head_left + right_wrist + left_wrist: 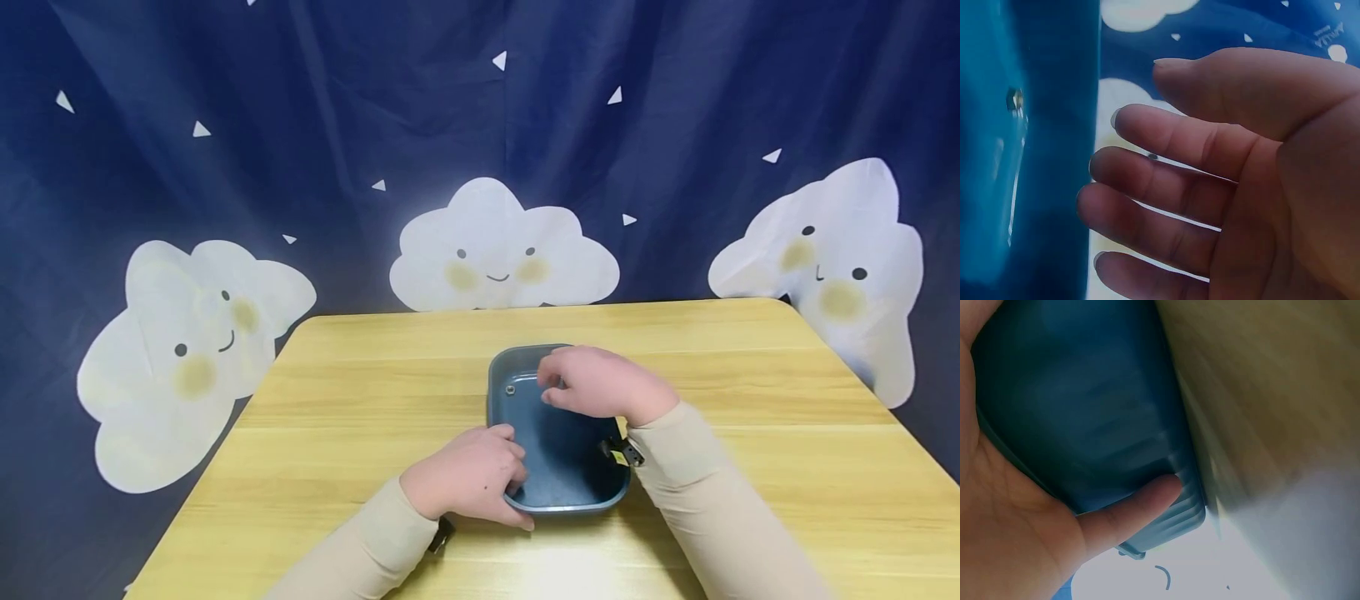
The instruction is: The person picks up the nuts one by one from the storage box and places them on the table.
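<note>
A deep blue rectangular tray (558, 467) with rounded corners lies on the wooden table. My left hand (476, 473) grips its near left rim, thumb outside and fingers over the edge. In the left wrist view the thumb (1138, 509) rests along the ribbed outer wall. Over the tray's far right part hovers my right hand (600, 383), fingers loosely bent. The right wrist view shows nothing between those fingers (1147, 175). Near the far left corner inside the tray is a small shiny metal piece (510, 389) that looks like a nut.
The light wood table (360, 375) extends around the tray on all sides. Behind it hangs a dark blue curtain (420, 100) with white clouds and triangles. A small dark device (626, 452) is strapped at the right wrist, and another (442, 535) at the left.
</note>
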Demonstrator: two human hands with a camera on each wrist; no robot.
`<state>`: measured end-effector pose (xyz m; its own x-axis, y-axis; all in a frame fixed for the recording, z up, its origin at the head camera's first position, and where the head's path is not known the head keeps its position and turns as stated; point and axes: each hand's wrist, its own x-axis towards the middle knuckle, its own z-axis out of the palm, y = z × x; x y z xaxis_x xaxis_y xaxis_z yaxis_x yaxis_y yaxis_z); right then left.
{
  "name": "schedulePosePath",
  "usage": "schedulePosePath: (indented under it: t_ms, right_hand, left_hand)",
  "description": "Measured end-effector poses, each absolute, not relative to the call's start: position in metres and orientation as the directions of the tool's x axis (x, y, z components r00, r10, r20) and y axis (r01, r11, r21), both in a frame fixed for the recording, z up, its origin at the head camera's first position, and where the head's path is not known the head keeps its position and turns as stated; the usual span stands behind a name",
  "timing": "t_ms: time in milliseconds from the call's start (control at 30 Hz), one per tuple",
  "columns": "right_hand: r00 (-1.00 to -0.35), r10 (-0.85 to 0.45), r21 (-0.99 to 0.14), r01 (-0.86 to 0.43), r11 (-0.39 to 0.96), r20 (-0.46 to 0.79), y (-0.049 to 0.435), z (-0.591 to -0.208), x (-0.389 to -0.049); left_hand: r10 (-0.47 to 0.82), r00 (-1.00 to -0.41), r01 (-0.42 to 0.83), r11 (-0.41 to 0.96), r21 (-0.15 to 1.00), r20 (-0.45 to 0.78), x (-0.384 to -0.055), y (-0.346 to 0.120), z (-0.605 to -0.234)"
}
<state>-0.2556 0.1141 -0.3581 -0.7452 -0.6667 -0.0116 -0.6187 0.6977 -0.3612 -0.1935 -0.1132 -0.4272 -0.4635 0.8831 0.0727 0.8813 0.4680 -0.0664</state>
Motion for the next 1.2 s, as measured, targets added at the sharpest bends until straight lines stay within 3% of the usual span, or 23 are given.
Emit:
schedulePosePath:
  t_ms: [600, 1200]
  right_hand:
    - [-0.715, -0.688, -0.214, -0.658, 0.722, -0.123, 0.069, -0.391, -0.275]
    - [-0.732, -0.664, -0.101, -0.657, 0.747, -0.152, 0.056, -0.414, -0.278]
  left_hand:
    - [0.892, -0.444, 0.892, 0.449, -0.059, 0.086, -0.195, -0.112, -0.428]
    - [0.875, -0.483, 0.871, 0.485, -0.075, 0.034, -0.193, -0.112, -0.426]
